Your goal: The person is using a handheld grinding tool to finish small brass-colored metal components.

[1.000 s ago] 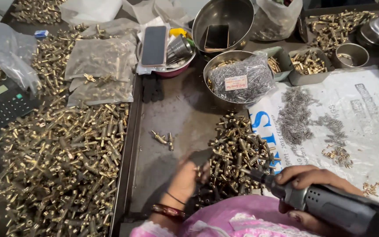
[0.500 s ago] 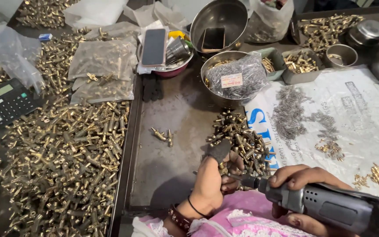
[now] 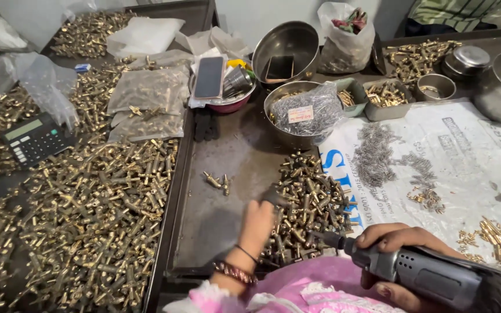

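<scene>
The left hand (image 3: 259, 223) reaches into the heap of brass parts (image 3: 308, 208), fingers curled down onto the pieces at its near edge; whether it has pinched one I cannot tell. The right hand (image 3: 398, 246) is wrapped tight around a grey power driver (image 3: 430, 275), whose tip points at the heap just right of the left hand. Two stray parts (image 3: 218, 182) lie beyond the left hand.

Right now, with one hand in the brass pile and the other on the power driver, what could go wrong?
The left hand reaches into the heap of brass parts close to the tip of the power driver gripped by the right hand; a slip could jab the fingers. The heap lies near the tray's front edge, so parts might get knocked off.
</scene>
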